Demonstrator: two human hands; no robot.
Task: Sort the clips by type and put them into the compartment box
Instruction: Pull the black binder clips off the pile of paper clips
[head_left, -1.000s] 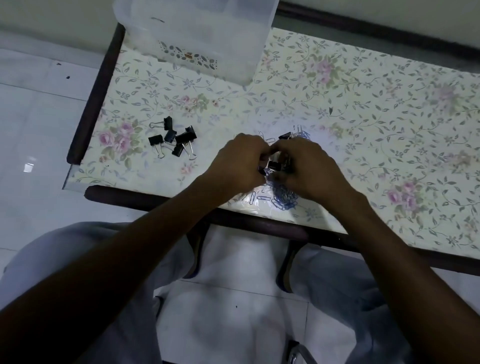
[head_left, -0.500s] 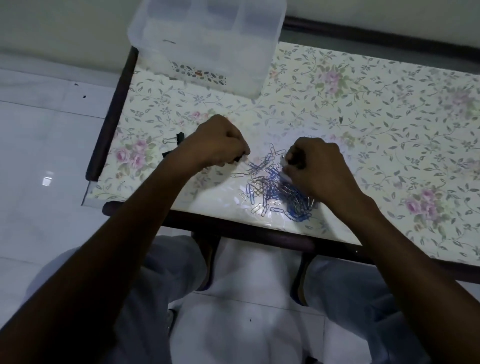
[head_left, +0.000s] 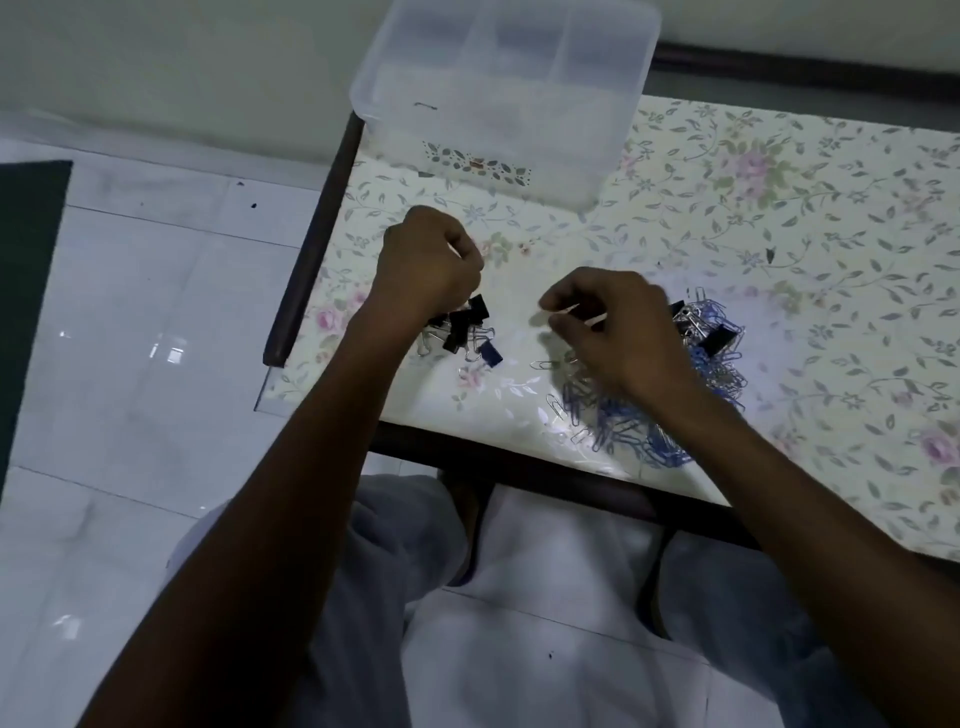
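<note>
My left hand (head_left: 431, 265) is curled into a fist just above a small group of black binder clips (head_left: 462, 332) near the table's left edge; the palm side is hidden, so whether it holds a clip is unclear. To the right, my right hand (head_left: 618, 327) hovers over a mixed heap of blue and silver paper clips (head_left: 613, 421). Its thumb and fingers pinch a small dark binder clip (head_left: 579, 312). More black binder clips (head_left: 719, 338) lie in the heap behind this hand. The translucent compartment box (head_left: 498, 135) stands at the back left corner.
The table has a floral covering (head_left: 779, 218) and a dark wooden rim (head_left: 311, 249); its front edge runs just behind the paper-clip heap. White tiled floor (head_left: 130, 338) lies to the left, and my knees are under the front edge.
The hands have separated. My left hand moved left to the binder-clip group, and my right hand lifted from the heap with a dark clip. The camera tilted, showing more of the box.
</note>
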